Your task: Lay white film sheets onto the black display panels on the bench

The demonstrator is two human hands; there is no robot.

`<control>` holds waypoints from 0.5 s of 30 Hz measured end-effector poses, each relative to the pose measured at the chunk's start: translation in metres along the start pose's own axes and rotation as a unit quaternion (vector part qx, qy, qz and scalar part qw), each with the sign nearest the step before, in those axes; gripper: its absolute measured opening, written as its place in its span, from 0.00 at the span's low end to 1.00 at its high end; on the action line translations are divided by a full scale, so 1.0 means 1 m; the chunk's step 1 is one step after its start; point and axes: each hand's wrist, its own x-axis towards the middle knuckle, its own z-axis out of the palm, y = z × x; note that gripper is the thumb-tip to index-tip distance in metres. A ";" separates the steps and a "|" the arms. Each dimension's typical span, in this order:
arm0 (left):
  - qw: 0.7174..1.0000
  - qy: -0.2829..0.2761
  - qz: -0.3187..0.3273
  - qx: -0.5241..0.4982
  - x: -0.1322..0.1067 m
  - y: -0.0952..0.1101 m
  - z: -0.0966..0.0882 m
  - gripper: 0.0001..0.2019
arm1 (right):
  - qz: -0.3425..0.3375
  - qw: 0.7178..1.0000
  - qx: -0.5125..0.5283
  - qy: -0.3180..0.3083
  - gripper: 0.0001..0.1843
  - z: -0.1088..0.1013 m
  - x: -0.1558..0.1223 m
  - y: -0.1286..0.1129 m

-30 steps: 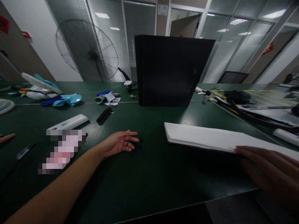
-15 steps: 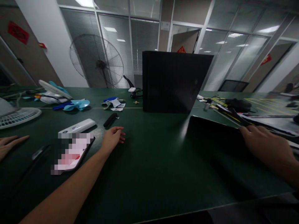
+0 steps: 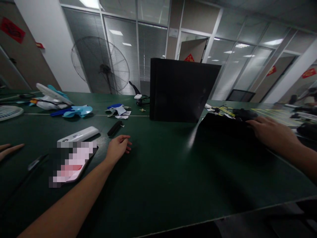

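My right hand (image 3: 271, 132) grips the upper edge of a flat black panel (image 3: 228, 127), which is tilted up from the green table at the right. Its lower part blends into dark shadow. My left hand (image 3: 118, 147) lies on the table, fingers loosely curled and apart, holding nothing. Just beyond it is a small dark oblong object (image 3: 114, 128). A black computer case (image 3: 183, 91) stands upright in the middle, to the left of the panel.
A phone (image 3: 74, 165) and a white oblong device (image 3: 78, 135) lie left of my left hand. Another person's fingers (image 3: 10, 151) show at the left edge. Farther back are blue fan blades (image 3: 78, 111), crumpled scraps (image 3: 119, 110) and a black cable (image 3: 146, 99). Clutter fills the far right.
My right hand has raised the black panel's near edge and moved slightly left and away from me. My left hand stays in place on the table. The view has shifted a little.
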 end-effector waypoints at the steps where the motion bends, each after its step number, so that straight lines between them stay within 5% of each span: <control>1: 1.000 -0.002 0.002 -0.001 0.000 -0.001 0.000 0.16 | -0.009 1.000 -0.005 -0.004 0.23 0.000 0.000 0.001; 8: 1.000 -0.004 0.005 0.005 0.000 -0.002 -0.001 0.15 | -0.018 0.998 -0.032 -0.048 0.24 0.004 -0.003 0.003; 15: 1.000 0.000 0.005 0.002 -0.002 0.000 -0.002 0.16 | -0.055 0.998 -0.035 0.002 0.21 0.004 -0.005 0.006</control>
